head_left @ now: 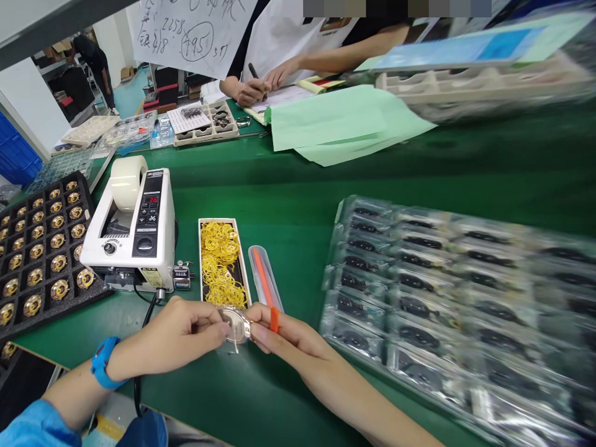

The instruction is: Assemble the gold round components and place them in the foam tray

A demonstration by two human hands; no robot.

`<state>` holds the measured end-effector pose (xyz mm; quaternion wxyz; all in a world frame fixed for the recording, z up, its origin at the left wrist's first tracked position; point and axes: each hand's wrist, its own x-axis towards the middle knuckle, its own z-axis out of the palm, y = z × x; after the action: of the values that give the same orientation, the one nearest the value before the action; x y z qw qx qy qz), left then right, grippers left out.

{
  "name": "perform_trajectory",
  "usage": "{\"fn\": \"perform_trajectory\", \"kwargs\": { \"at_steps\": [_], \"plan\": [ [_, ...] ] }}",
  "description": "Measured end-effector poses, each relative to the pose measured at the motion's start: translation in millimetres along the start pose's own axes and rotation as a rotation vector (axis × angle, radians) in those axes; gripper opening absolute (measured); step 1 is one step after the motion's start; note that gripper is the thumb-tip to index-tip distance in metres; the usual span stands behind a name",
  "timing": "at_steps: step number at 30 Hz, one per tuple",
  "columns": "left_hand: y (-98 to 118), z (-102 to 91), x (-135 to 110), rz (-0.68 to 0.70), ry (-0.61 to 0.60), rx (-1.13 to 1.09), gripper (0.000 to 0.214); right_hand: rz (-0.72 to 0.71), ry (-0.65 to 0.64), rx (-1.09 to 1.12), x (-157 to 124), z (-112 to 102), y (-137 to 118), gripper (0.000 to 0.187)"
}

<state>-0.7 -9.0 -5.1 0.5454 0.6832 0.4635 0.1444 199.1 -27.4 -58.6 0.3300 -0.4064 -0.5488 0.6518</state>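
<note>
My left hand [179, 338] and my right hand [284, 338] meet over the near edge of the green table [298, 198]. Both pinch a small round watch case [236, 324] with a clear film on its face. The left fingers grip its left rim. On the other side my right thumb and fingers hold the right rim, and an orange finger cot [274, 319] covers one fingertip. A blue wristband [103, 363] is on my left wrist. Just beyond the hands lies a narrow tray of yellow rubber bands [221, 262].
A white tape dispenser [135, 226] stands left of centre. A black tray of gold watch parts [40, 248] fills the far left. Bagged watch parts in clear trays [456, 298] cover the right. A clear tube with an orange stick [264, 276] lies by the bands. Another person writes across the table [261, 84].
</note>
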Motion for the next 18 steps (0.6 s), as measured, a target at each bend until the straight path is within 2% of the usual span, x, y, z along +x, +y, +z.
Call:
{"fn": "perform_trajectory", "kwargs": {
  "at_steps": [9,13,18],
  "plan": [
    [3,4.5,2,0.015,0.056,0.080,0.030,0.000,0.016,-0.039,1,2,-8,0.052],
    [3,8.7,5,0.001,0.122,0.171,0.031,0.028,0.021,-0.047,1,4,-11,0.054],
    [0,3.8,5,-0.029,0.275,0.327,0.037,0.015,0.039,-0.049,3,3,-11,0.053]
  ]
}}
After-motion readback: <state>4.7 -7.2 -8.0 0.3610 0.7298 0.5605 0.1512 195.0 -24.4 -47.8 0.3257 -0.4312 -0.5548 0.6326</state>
